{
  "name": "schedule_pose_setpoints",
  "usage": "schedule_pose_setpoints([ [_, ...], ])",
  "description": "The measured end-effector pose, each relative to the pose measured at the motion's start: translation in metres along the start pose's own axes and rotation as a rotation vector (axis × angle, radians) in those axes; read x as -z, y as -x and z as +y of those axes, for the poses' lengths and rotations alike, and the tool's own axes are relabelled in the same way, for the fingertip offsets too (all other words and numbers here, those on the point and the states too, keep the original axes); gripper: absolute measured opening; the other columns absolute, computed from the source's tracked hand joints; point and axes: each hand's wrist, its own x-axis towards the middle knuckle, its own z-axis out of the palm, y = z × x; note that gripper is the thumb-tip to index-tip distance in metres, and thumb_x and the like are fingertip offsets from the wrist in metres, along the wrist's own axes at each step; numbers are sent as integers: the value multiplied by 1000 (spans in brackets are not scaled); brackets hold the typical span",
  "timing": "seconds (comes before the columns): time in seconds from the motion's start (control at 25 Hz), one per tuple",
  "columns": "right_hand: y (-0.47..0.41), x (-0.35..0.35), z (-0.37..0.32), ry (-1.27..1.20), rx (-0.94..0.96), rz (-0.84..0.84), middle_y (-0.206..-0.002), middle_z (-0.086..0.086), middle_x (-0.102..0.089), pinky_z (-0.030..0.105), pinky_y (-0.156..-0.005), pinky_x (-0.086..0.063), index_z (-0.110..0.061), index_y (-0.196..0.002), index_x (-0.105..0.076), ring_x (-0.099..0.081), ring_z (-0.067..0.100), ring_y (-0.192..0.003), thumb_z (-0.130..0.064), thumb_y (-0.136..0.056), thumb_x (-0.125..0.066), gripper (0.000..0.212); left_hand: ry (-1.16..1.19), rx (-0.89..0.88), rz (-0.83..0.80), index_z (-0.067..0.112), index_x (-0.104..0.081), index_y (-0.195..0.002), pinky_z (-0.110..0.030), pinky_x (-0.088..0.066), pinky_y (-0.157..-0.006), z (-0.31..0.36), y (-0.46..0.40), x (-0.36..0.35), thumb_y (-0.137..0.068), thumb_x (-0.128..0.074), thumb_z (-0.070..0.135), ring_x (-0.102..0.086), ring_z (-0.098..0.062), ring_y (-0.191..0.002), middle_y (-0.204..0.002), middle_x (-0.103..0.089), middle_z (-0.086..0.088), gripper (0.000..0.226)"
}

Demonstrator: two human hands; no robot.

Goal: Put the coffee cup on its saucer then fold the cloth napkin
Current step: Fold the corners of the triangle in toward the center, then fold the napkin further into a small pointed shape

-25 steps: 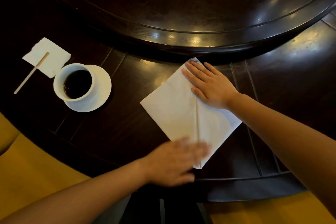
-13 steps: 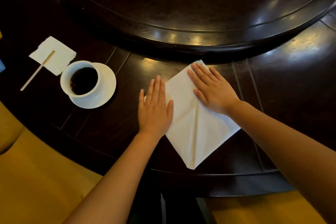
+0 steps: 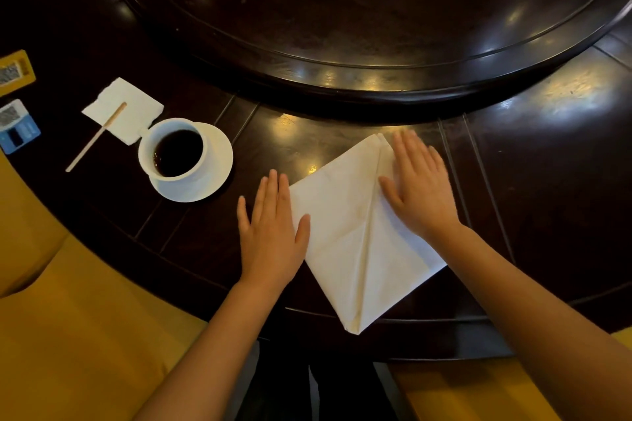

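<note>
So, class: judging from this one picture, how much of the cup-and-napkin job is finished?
Done: the cup sits on its saucer. In hand: the napkin lies partly folded into a kite shape with a centre crease; the left hand lies flat at its left corner and the right hand presses its right flap. Left: the remaining folds.

The yellow card (image 3: 13, 71) (left edge) is cut off, its print unreadable.
</note>
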Motion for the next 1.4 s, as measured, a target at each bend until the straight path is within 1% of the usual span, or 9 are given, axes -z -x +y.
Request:
schedule_pose_setpoints([
  [0.08,14,9,1,-39,-162,137,-136,19,-47,45,-100,-37,-4,-135,-39,-41,35,-125,-25,-89,-58,54,60,-62,59,9,-21,-145,-44,-22,-110,14,-21,7,-92,-47,38,-34,-25,-133,-145,-39,-10,66],
  [0.16,24,13,3,-31,-255,96,-121,19,-56,41,-89,-44,-3,-126,-50,-49,33,-110,-22,-87,-61,45,-5,-122,33,8,-28,-142,-39,-34,-102,29,-40,9,-92,-50,35,-43,-26,-122,-135,-46,-11,61],
  [0.32,31,17,-1,-59,-346,-8,-114,15,-58,35,-86,-46,-4,-122,-52,-53,28,-103,-25,-88,-61,41,-80,-119,5,9,-47,-123,-32,-40,-86,38,-56,13,-92,-50,25,-48,-23,-105,-118,-52,-10,36],
  [0.68,29,28,-2,-158,-442,-197,-91,5,-57,32,-72,-51,-10,-98,-58,-54,18,-74,-25,-84,-65,21,221,-63,-241,9,-57,-92,-29,-39,-61,29,-56,24,-83,-56,15,-50,-22,-88,-88,-50,-1,10],
  [0.88,22,40,9,-467,-532,-251,-81,-1,-58,27,-68,-47,-15,-92,-60,-55,12,-69,-15,-78,-71,17,429,-26,-405,9,-63,-96,-30,-45,-73,23,-68,40,-90,-56,17,-59,-24,-88,-92,-64,-7,13],
  [0.96,17,51,11,-567,-519,-246,-82,0,-61,28,-72,-50,-13,-89,-65,-57,12,-74,-12,-77,-72,14,420,-60,-404,12,-67,-93,-25,-44,-67,24,-73,50,-90,-56,15,-58,-20,-87,-90,-65,-5,11],
  [1.12,4,92,10,-644,-406,-34,-76,-2,-64,21,-63,-47,-22,-77,-63,-60,13,-73,-15,-78,-71,12,512,-112,-151,20,-67,-85,-20,-39,-57,33,-82,90,-89,-57,14,-58,-12,-79,-81,-63,4,12],
  [1.28,-6,149,-2,-662,-260,241,-70,-4,-64,29,-65,-48,-25,-73,-61,-58,12,-67,-10,-78,-68,16,607,-250,217,14,-70,-88,-20,-46,-66,44,-81,143,-86,-59,10,-61,-12,-77,-81,-67,2,12],
  [1.4,3,182,-12,-626,-126,356,-73,-5,-64,25,-64,-46,-23,-75,-61,-58,9,-68,-6,-76,-66,18,526,-405,435,11,-68,-91,-10,-40,-71,45,-69,171,-86,-59,8,-57,-9,-81,-85,-62,5,11],
])
